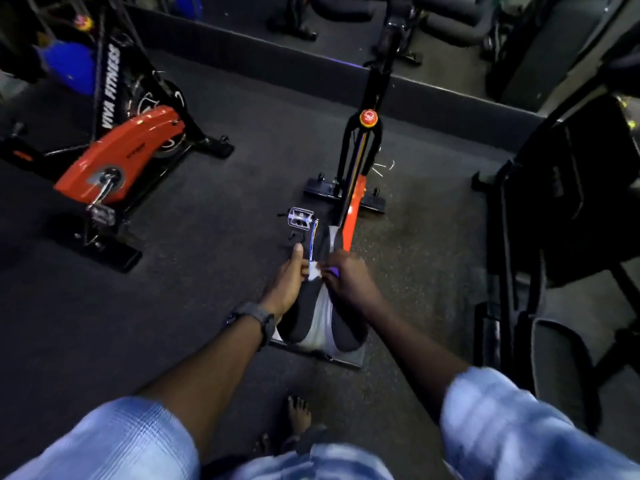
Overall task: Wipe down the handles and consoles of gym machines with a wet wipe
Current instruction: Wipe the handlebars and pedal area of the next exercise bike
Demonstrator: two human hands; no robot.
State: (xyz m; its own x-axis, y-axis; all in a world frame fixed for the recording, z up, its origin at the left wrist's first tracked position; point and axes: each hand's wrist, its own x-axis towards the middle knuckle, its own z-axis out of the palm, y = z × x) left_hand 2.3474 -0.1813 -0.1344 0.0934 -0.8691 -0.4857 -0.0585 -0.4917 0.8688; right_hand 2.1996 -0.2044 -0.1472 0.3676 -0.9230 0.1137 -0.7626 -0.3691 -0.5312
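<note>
Seen from a head camera looking down in a dim gym. At far left a red and black spin bike (117,157) stands on the dark floor (214,258), its frame lettered "VIVA FITNESS", one pedal (100,213) facing the viewer.

In the middle a second bike (360,161) stands directly ahead, seen from behind its saddle (320,320). The saddle is black with a grey centre strip. A silver pedal (300,218) sticks out to its left, and a red knob (368,117) tops the frame further ahead.

The left hand (287,282), with a dark watch (258,318) on the wrist, is at the saddle's nose with its thumb stretched forward and its fingers curled around a small white wipe (314,271). The right hand (346,275) meets it from the other side, fingers bent and pinching the same wipe. The wipe sits between the two hands, just above the saddle's nose; whether it touches the saddle cannot be told.

At right, dark machines (561,202) stand in shadow. Pale blue sleeves and a bare foot (298,415) show at the bottom.

The hands seem to be readying or refolding the wipe, not yet wiping a handle or console. The next move likely calls for one hand to take the wipe and reach forward to the handlebars, which lie beyond the red knob.
</note>
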